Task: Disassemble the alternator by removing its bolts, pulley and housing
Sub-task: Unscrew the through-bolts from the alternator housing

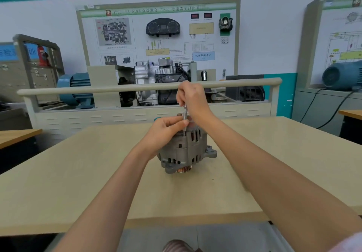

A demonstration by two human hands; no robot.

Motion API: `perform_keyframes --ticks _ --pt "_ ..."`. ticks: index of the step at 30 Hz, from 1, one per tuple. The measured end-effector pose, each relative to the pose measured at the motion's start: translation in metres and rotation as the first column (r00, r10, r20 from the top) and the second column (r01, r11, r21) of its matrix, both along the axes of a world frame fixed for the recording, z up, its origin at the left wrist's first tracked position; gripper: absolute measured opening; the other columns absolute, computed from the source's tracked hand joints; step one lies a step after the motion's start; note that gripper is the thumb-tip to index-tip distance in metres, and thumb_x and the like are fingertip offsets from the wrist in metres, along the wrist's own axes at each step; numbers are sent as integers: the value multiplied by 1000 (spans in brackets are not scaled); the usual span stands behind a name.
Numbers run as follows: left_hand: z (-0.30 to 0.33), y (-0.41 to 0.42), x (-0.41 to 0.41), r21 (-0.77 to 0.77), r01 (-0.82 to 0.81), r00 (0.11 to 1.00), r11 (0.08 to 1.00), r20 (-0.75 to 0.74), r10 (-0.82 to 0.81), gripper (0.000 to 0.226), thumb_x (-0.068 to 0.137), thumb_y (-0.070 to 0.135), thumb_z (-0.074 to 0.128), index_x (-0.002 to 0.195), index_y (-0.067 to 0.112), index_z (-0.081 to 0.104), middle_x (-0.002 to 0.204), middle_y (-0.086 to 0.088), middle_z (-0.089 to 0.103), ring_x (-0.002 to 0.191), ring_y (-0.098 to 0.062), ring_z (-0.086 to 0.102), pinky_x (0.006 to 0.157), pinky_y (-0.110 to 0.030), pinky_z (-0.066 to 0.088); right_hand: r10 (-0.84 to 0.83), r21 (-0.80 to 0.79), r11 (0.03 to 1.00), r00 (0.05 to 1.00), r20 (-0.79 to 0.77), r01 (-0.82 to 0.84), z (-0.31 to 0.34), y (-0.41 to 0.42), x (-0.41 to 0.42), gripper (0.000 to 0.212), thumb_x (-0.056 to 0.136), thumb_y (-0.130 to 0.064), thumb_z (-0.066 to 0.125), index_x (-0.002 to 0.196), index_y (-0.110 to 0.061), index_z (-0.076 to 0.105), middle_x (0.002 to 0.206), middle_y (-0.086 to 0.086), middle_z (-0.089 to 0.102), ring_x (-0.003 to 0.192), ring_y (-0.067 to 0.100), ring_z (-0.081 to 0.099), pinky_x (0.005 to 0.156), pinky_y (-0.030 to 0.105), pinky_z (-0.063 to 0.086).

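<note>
Light wood table (78,183); alternator (188,151) stands on it, pulley (183,169) down.

Readable text before me. The green header strip (156,9) of the training board (158,36) on the wall carries a red-and-white logo, then a line partly legible as "BS-018 大众双离合 (DSG) 变速器实训台"; its first characters are blurred. Lower right on the same board, a blue label (203,55) reads "仪表控制单元". A blue sign (11,52) on the cabinet at far left shows white characters cut off and too blurred to read.
</note>
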State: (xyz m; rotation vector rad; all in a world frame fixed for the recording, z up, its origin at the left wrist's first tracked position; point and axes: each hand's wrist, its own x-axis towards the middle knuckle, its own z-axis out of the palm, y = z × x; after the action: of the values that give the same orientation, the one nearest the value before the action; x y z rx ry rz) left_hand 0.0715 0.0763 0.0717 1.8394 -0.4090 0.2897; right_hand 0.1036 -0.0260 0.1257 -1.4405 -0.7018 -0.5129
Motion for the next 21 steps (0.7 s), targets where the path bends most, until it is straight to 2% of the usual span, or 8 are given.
perform_keyframes --ticks 4,6,8,10,12,14,17,21 --pt "3 1 -3 -28 9 1000 1000 -14 -10 16 93 16 58 88 20 72 74 9 74 67 0 68 55 -9 47 -54 -15 998 998 33 55 -4 9 -1 49 91 -3 40 43 -12 36 41 3 35 50 20 35 55 28 32" --pt "3 1 -4 -38 -14 1000 999 -18 13 17 91 12 60 81 20 72 68 9 73 62 -1 67 52 -10 47 -188 -138 967 964 187 215 -7 9 -3 45 89 -5 44 46 -11 35 46 5 34 51 19 33 54 27 27" --pt "2 2 -1 -39 -90 996 995 -6 89 23 88 6 62 69 18 67 59 8 69 56 -2 63 49 -12 45 -414 -290 781 807 421 552 -14 13 -6 39 88 -15 47 50 -15 40 53 0 40 58 18 39 61 30 30" --pt "0 0 2 3 -207 978 978 9 207 24 87 3 58 67 15 61 55 5 63 53 -4 55 47 -16 41 -621 -333 445 554 554 831 -19 22 -9 31 88 -30 44 70 -11 59 75 5 55 80 24 49 79 37 32" --pt "-2 -3 3 21 -260 965 965 25 260 25 86 1 55 65 15 59 59 2 59 57 -8 52 52 -20 40 -708 -363 353 500 499 862 -19 27 -9 39 89 -36 40 85 -7 65 89 9 59 91 29 49 86 40 30" --pt "-3 -5 3 23 -224 974 974 36 223 25 86 5 57 67 19 63 63 5 64 65 -10 58 61 -23 45 -696 -319 520 610 379 792 -17 20 -4 36 91 -32 40 75 -7 62 81 7 57 86 27 48 84 39 32" --pt "0 -4 1 55 -78 997 995 16 77 17 93 19 57 97 25 72 81 12 74 77 1 67 65 -11 49 -476 -158 860 874 95 486 -19 -3 9 42 93 -22 40 59 -5 57 60 2 52 64 17 49 68 32 38" --pt "4 -1 1 134 -50 999 990 -7 52 24 95 29 55 113 30 69 92 13 74 83 2 67 69 -15 48 -267 31 961 951 -154 274 -42 -25 23 46 95 -17 36 51 -10 51 57 0 49 57 8 44 65 31 38"
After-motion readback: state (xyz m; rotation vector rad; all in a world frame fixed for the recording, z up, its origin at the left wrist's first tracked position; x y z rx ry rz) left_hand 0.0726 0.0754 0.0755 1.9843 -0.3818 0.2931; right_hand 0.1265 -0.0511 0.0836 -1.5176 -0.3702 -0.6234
